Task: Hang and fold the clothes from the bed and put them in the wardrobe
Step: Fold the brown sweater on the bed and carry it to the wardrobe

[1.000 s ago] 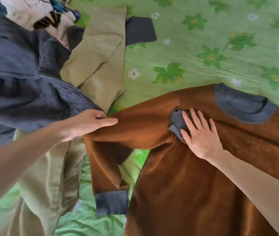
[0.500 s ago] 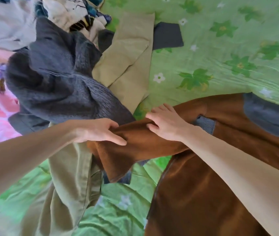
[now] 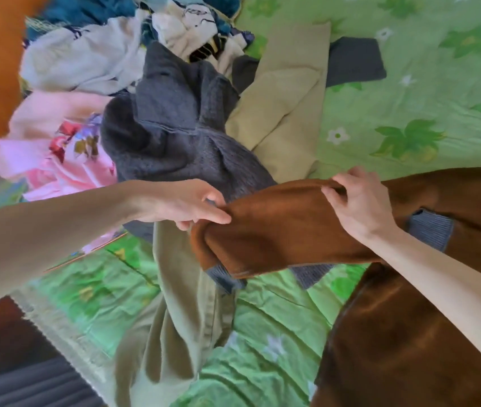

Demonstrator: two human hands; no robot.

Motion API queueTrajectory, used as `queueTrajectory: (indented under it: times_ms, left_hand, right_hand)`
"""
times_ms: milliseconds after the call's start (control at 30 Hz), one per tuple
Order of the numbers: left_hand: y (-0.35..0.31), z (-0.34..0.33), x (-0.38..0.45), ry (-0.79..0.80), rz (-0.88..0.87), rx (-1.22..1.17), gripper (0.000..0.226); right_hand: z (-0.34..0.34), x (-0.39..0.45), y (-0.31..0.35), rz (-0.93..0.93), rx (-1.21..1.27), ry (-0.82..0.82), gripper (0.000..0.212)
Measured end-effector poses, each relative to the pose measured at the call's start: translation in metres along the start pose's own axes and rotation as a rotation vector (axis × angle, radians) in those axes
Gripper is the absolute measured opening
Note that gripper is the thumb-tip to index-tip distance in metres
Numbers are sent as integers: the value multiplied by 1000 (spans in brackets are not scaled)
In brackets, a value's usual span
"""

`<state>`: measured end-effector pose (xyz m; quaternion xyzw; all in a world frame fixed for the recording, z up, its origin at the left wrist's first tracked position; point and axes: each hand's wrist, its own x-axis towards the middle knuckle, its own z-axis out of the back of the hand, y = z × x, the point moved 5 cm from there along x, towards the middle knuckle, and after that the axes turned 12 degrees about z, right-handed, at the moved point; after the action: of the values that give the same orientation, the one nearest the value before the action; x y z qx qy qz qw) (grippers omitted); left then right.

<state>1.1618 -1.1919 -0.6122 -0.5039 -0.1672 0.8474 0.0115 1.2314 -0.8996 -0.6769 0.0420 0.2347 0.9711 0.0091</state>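
**Two hands hold up a brown sleeve**

The brown sweater (image 3: 395,333) lies flat on the green flowered bed cover (image 3: 277,333), close to the person, on the right side. Its body is spread out. One sleeve is lifted and folded over, so a gray cuff (image 3: 223,277) hangs under it. Another gray cuff (image 3: 430,230) lies on the sweater's body, just past the right arm.

The left hand (image 3: 180,205) grips the folded end of the sleeve, with the thumb on top and the fingers curled under. The right hand (image 3: 356,202) pinches the top edge of the same sleeve, fingers bent around the cloth.

Under the left hand, tan pants (image 3: 174,333) hang down over the edge of the bed. Just behind the hands sits a dark gray knit sweater (image 3: 174,136), all bunched up. Beside it is a pink top (image 3: 48,148) with a picture that is too blurry to make out. Farther back lies a heap of white and blue clothes (image 3: 133,45).
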Motion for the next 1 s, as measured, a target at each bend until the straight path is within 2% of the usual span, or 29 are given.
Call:
queueTrajectory:
  times_ms: [67, 133, 233, 300, 367, 433, 500, 567, 733, 800, 900, 1000]
  left_hand:
    - [7, 11, -2, -123, -7, 30, 40]
    - [7, 18, -4, -208, -48, -89, 41]
    - [-2, 16, -3, -155, -94, -385, 25]
    - [-13, 16, -4, -149, -115, -493, 10]
    - [-23, 16, -5, -146, -120, -537, 24]
    - [-32, 11, -6, -51, -119, -634, 38]
    - [-42, 2, -9, 109, -114, -756, 36]
    - [-52, -6, -11, 224, -116, -819, 31]
    - [-72, -27, -4, 411, -60, -959, 61]
    - [-88, -40, 1, 438, -68, -952, 61]
    - [-117, -56, 11, 367, -115, -795, 40]
    - [-145, -65, 21, 218, -205, -391, 18]
  right_hand:
    - [-4, -2, 6, 12, 15, -14, 33]
    - [-6, -5, 16, 72, 27, -45, 32]
    - [-3, -10, 45, 270, 97, -150, 50]
    - [4, -15, 71, 449, 198, -192, 62]
    - [6, -21, 99, 606, 283, -150, 82]
    - [5, -26, 122, 724, 276, -145, 99]
    - [4, -31, 135, 769, 233, -190, 98]
    - [4, -34, 140, 722, 225, -218, 83]
    - [24, -39, 117, 540, 312, -271, 50]
    - [37, -43, 94, 442, 467, -286, 39]
    - [53, -52, 57, 201, 784, -322, 27]
    - [67, -69, 8, -137, 1272, -506, 25]
